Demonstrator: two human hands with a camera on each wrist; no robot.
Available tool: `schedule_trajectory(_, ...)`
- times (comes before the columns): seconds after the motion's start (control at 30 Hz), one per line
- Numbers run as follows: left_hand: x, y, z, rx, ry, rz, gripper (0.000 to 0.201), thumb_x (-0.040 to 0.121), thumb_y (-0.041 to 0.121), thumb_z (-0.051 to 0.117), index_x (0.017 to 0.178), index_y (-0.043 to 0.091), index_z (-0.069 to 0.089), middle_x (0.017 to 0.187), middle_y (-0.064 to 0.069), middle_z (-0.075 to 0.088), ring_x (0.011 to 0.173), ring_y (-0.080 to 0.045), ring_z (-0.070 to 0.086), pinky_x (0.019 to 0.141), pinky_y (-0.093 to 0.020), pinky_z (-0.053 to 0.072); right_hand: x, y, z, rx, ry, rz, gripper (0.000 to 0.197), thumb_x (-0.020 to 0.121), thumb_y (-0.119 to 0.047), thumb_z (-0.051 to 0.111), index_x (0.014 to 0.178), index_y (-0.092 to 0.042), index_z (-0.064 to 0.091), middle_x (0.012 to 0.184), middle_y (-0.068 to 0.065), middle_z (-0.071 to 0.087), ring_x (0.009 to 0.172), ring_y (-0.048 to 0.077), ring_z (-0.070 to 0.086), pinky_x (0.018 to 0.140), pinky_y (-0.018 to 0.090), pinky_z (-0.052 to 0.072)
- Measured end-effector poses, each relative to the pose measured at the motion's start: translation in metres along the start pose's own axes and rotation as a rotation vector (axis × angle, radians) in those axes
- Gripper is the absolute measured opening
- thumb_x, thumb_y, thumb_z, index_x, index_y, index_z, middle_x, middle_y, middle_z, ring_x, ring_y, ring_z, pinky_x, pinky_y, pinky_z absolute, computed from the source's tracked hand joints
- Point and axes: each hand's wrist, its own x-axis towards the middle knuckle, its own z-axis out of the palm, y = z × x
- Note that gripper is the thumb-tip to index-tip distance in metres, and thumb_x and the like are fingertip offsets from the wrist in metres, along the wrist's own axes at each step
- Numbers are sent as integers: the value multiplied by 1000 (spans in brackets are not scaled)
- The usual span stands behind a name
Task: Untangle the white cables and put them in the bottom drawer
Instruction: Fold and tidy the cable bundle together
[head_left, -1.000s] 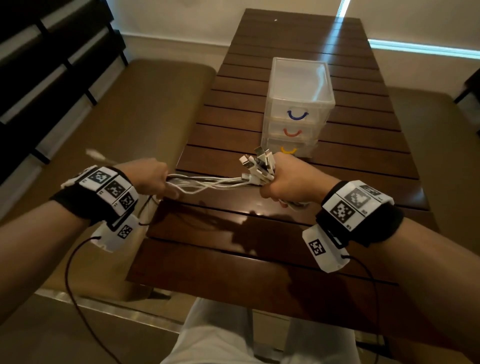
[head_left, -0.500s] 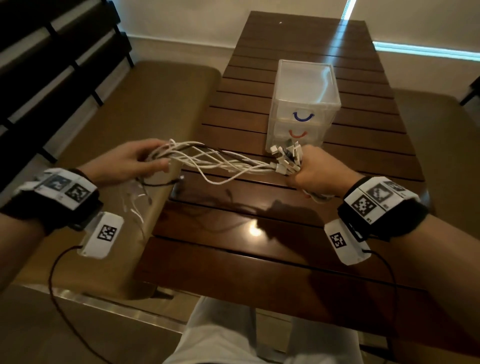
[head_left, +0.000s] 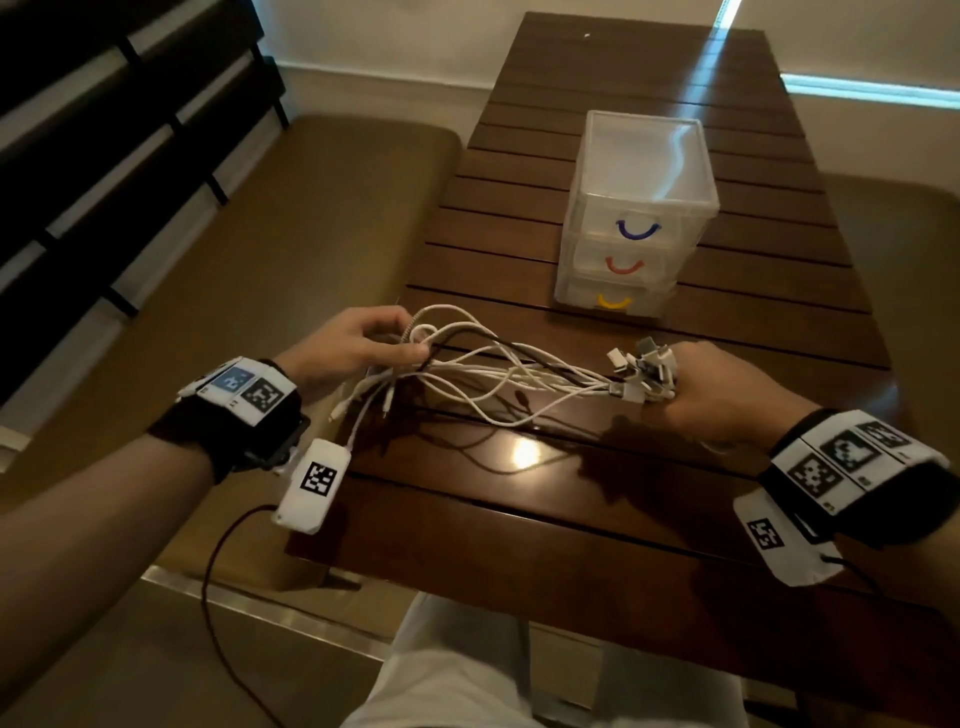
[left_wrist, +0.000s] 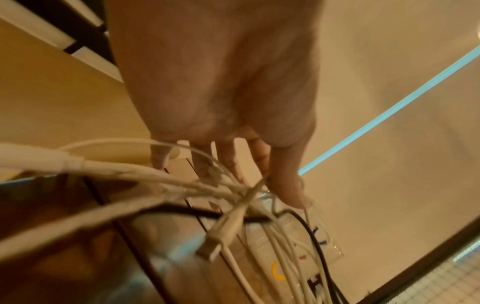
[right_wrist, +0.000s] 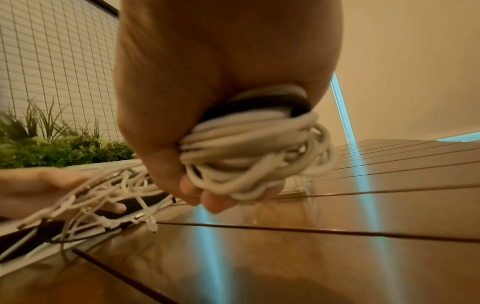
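Note:
A loose tangle of white cables (head_left: 519, 382) hangs over the wooden table (head_left: 545, 545) between my two hands. My left hand (head_left: 415, 343) pinches several cable loops at the table's left edge; loose plug ends dangle below it. In the left wrist view the left hand (left_wrist: 259, 179) has strands running through its fingers (left_wrist: 285, 185). My right hand (head_left: 670, 384) is a fist round the other end, with a cluster of plugs (head_left: 644, 364) sticking out. The right wrist view shows the right hand (right_wrist: 207, 197) clenching a coil of white cables (right_wrist: 254, 148). The bottom drawer (head_left: 614, 301), with a yellow handle, is closed.
The clear three-drawer unit (head_left: 644, 156) stands mid-table, beyond the hands. At least one black cable (head_left: 483, 344) runs through the white ones. A padded bench (head_left: 260, 260) lies to the left of the table, and another to the right. Green plants (right_wrist: 52, 148) appear in the right wrist view.
The hands, close together with the cables taut a second ago, have drawn apart. The left hand slid out along the strands and now holds loops; the cables hang slack.

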Motion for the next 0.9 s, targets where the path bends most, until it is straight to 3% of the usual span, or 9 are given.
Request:
schedule_trajectory(0.1,-3,3,0,-175,-139,-10,47,69,42,80,94,7,62,92,-6,59,79,-16,59,70,-26,49,-1,7,6,19,-21,13,16,83,-29,69,70,-26,59,69,-6,64,65,16,62,54,29,42)
schedule_trajectory(0.2,0,11,7,-319,-7,-29,42,76,26,66,106,-3,58,97,-9,57,78,-16,57,68,-29,47,0,9,11,16,-39,19,15,84,-27,68,72,-25,59,66,-3,65,61,14,63,52,26,41)
schedule_trajectory(0.3,4,21,9,-332,184,-20,19,83,22,58,89,6,67,105,-6,68,89,-16,64,81,-32,47,1,9,13,54,-33,27,14,82,-24,70,73,-24,61,61,-2,66,49,5,61,51,27,47)
schedule_trajectory(0.37,3,26,7,-309,180,0,20,91,19,54,82,13,71,106,-5,72,100,-21,65,92,-35,44,2,7,13,64,-32,24,16,82,-25,71,71,-25,60,60,-2,66,49,8,62,52,31,50)
schedule_trajectory(0.43,1,29,4,-271,154,39,19,92,22,58,79,15,70,93,-6,71,95,-24,63,91,-35,45,2,7,11,63,-36,28,16,83,-29,71,71,-26,60,61,-2,66,51,11,63,52,31,49)
schedule_trajectory(0.6,-1,35,-26,286,156,81,24,88,40,60,108,27,65,85,3,62,72,-12,58,71,-30,48,-5,13,5,-1,-56,78,16,86,-33,67,74,-26,59,69,-2,66,60,14,63,55,30,47)
schedule_trajectory(0.7,-3,43,-57,832,33,43,40,78,68,50,93,36,67,84,0,66,79,-19,63,77,-41,52,-8,14,3,35,-52,93,17,83,-38,68,75,-26,60,68,-2,66,61,15,63,57,31,48)
schedule_trajectory(0.77,-3,43,-85,947,145,-88,55,74,77,43,83,31,71,81,-7,68,80,-26,63,79,-48,52,-7,17,0,-6,-62,94,20,85,-43,67,75,-27,59,71,-3,65,64,15,62,57,31,47)
schedule_trajectory(0.9,-7,16,-119,1218,298,-339,51,91,61,45,111,21,69,110,-10,67,102,-30,61,93,-44,49,-9,24,-4,18,-42,113,22,82,-48,67,75,-29,59,73,-4,66,66,15,63,60,34,51)
